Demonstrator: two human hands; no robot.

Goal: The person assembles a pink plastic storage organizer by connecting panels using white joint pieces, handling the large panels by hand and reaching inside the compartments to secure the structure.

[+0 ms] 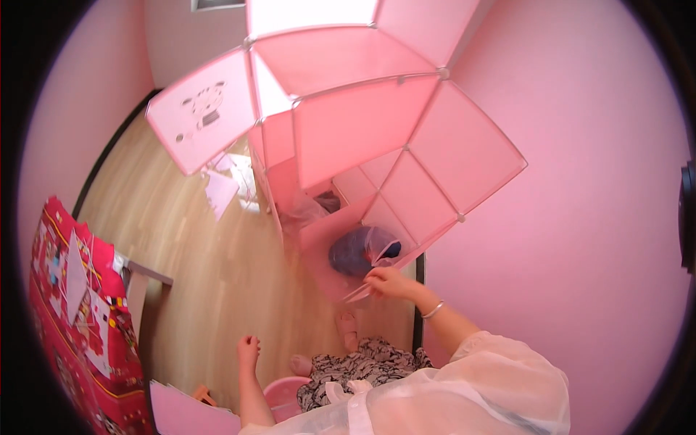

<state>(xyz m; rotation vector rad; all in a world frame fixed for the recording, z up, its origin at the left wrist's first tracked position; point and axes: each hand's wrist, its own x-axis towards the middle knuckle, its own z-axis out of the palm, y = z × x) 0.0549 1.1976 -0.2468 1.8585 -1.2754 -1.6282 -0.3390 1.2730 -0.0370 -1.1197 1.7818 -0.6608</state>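
A pink cube cabinet of translucent panels joined by white rods [366,123] stands before me. My right hand [390,283], with a bracelet on the wrist, is at its lower compartment, fingers pinched on a thin pale strip [355,293]. What the strip belongs to is blurred. Just beyond that hand, a dark blue bundle [349,251] partly wrapped in clear plastic sits in the compartment. My left hand [249,348] hangs above the floor with its fingers curled in, and nothing shows in it.
A white door panel with a cartoon animal [205,109] swings out at the cabinet's left. Pale sheets [221,192] lie on the wooden floor. A red patterned cloth covers a table [94,326] at left. A pink basin [283,395] and stacked pink panels [188,413] are near my feet. A pink wall [565,181] stands right.
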